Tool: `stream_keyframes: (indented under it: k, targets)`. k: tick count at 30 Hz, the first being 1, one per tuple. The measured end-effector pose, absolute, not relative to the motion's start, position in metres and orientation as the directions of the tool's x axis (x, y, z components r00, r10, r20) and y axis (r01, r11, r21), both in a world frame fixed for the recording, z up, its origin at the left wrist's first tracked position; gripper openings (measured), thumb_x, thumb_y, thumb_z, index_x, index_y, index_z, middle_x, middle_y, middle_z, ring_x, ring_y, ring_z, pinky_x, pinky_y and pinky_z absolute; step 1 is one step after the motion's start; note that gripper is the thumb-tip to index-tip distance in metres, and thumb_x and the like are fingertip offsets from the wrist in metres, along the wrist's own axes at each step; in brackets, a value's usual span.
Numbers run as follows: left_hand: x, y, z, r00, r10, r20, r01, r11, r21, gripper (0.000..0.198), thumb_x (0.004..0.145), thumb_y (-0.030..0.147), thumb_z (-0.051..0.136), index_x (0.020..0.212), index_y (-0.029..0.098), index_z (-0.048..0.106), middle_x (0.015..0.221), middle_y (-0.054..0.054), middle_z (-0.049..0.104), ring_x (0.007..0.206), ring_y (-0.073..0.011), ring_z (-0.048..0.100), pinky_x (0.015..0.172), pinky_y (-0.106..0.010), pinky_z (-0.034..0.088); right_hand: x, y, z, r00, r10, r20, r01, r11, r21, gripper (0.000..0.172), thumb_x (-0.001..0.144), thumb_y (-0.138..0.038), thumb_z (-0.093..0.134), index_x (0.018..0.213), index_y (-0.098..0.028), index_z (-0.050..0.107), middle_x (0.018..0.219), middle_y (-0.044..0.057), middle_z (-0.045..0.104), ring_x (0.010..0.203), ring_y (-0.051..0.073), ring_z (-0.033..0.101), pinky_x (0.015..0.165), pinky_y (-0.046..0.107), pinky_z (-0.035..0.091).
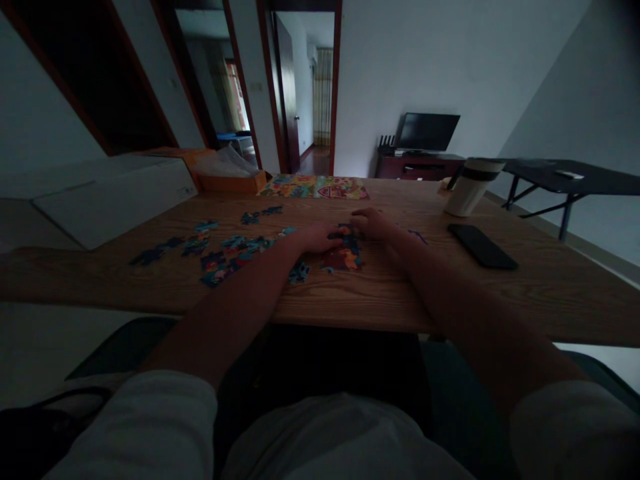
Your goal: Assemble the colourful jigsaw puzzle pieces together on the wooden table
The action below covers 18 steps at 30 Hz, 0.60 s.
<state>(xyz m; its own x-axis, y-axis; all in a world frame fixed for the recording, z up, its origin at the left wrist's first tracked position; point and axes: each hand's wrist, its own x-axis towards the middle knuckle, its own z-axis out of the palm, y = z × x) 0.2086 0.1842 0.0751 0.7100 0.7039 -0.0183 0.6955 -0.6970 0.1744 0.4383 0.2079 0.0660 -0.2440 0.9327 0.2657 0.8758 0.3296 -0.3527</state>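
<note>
Atop wooden table [380, 293] | 2 hands: left hand [317, 239], right hand [373, 223] | both on jigsaw pieces [345, 255] | grip unclear

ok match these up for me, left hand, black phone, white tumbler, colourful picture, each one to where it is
1 left hand
2 black phone
3 white tumbler
4 colourful picture

a far edge, beside an orange box
b on the puzzle pieces
c far right of the table
d lying flat, right of the hands

Pairs: 1b, 2d, 3c, 4a
</note>
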Motion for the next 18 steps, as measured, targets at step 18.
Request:
stream_keyframes:
  k: [18]
  targets:
    - [0.209,0.18,0.079,0.704,0.708,-0.049,0.699,-0.679,0.225,0.052,0.101,0.046,0.048,0.147,0.023,0.055,0.145,-0.01,0.061,0.124,-0.0253,0.059,0.109,-0.037,0.042,0.497,0.181,0.071,-0.501,0.863,0.063,0.78,0.482,-0.4,0.029,0.084,-0.046,0.076,0.102,-0.024,0.083,0.101,0.009,0.079,0.095,0.03,0.071,0.092,0.04,0.053]
